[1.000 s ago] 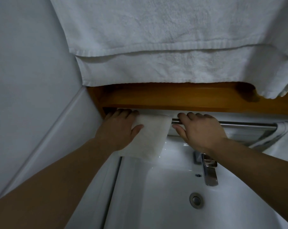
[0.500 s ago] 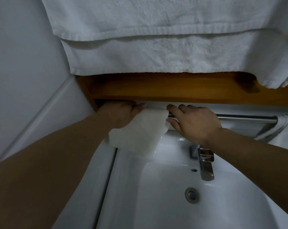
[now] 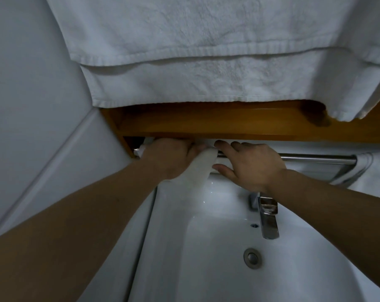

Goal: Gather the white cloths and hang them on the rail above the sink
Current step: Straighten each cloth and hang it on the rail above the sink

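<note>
At the left end of the rail (image 3: 315, 159), tucked under the wooden shelf (image 3: 228, 125), the left hand (image 3: 169, 158) lies over the white cloth (image 3: 197, 168) where it folds across the bar. The knuckles face up and the fingers bend forward over the fold, so it reads as a grip that pins the cloth to the rail and stops it sliding off. The fingertips are hidden beneath the shelf, and the forearm reaches in straight from below the rail.

The cloth is draped over the rail just right of that hand. Its loose end hangs below the rail toward the sink (image 3: 206, 247) and is gathered rather narrow.

Right of the cloth, the right hand (image 3: 250, 166) is open, palm down, with straight, spread fingers. The forefinger reaches past the rail beside the cloth's edge, and the thumb sits below the rail, probably to even out the drape. Its wrist angles in from the lower right, above the faucet (image 3: 268, 216).

Further right the rail is bare, and at its right end hangs another cloth (image 3: 363, 162).
</note>
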Motion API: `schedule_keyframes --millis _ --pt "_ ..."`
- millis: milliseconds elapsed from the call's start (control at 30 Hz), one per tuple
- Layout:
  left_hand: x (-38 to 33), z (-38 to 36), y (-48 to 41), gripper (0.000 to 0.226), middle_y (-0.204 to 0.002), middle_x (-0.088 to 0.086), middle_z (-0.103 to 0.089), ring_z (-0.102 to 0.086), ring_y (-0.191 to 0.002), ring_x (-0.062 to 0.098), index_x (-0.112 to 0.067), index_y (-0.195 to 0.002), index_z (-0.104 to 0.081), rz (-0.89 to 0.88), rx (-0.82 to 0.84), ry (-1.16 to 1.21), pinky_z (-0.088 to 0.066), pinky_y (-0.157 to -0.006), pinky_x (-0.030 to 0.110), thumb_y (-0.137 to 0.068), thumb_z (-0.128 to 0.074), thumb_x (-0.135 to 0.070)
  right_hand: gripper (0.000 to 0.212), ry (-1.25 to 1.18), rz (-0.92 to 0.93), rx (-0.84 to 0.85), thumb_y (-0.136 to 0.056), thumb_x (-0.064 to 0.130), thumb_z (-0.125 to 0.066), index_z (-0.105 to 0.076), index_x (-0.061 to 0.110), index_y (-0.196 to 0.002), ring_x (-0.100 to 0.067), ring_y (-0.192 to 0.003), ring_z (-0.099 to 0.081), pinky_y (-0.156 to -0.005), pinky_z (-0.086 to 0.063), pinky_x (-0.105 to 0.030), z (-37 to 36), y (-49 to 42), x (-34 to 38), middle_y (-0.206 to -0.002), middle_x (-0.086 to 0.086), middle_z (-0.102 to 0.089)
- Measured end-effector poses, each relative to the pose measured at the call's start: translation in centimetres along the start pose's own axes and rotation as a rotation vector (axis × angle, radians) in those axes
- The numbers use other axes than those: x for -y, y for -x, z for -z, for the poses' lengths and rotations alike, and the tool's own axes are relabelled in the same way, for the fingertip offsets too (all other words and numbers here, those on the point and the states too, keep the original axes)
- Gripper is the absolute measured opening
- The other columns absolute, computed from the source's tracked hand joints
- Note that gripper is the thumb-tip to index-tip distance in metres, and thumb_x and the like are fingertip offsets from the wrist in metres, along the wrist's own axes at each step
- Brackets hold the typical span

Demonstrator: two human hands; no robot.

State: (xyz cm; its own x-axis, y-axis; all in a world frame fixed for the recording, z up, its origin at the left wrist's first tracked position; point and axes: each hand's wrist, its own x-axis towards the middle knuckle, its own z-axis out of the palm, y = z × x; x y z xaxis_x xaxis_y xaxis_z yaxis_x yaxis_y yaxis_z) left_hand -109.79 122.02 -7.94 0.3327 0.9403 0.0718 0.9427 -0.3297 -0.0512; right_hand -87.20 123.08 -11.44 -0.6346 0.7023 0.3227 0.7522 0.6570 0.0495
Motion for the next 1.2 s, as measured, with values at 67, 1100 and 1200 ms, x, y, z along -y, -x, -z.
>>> schedule_keyframes --millis 67,1100,1200 --pt "-0.1 -1.2 0.6 0.063 -0.115 0.004 -0.065 -0.06 -0.105 0.024 -0.023 -0.129 -0.053 -0.06 -0.038 -0.061 -0.047 -0.094 0.039 -0.096 -0.018 -0.063 0.065 -0.007 0.002 0.012 -0.093 0.07 -0.015 -0.029 0.029 -0.142 -0.022 -0.078 -0.067 -0.054 -0.043 -0.029 0.2 0.0 0.0 -0.104 -0.001 -0.068" --pt "-2.3 0.3 3.0 0.067 -0.118 0.009 -0.066 -0.057 -0.112 0.034 -0.02 -0.128 -0.058 0.155 -0.129 -0.078 -0.041 -0.101 0.051 -0.094 -0.019 -0.062 0.076 0.036 -0.125 0.085 -0.09 0.072 -0.037 -0.037 0.022 -0.146 -0.024 -0.092 -0.066 -0.068 -0.05 -0.032 2.9 -0.1 0.4 -0.109 -0.004 -0.068" --pt "-2.3 1.0 4.3 0.065 -0.13 0.009 -0.058 -0.05 -0.122 0.034 -0.019 -0.136 -0.05 0.168 -0.138 -0.11 -0.034 -0.108 0.053 -0.095 -0.019 -0.06 0.072 0.046 -0.155 0.097 -0.091 0.07 -0.036 -0.037 0.024 -0.146 -0.024 -0.09 -0.065 -0.064 -0.047 -0.03 4.1 0.2 0.8 -0.107 -0.004 -0.068"
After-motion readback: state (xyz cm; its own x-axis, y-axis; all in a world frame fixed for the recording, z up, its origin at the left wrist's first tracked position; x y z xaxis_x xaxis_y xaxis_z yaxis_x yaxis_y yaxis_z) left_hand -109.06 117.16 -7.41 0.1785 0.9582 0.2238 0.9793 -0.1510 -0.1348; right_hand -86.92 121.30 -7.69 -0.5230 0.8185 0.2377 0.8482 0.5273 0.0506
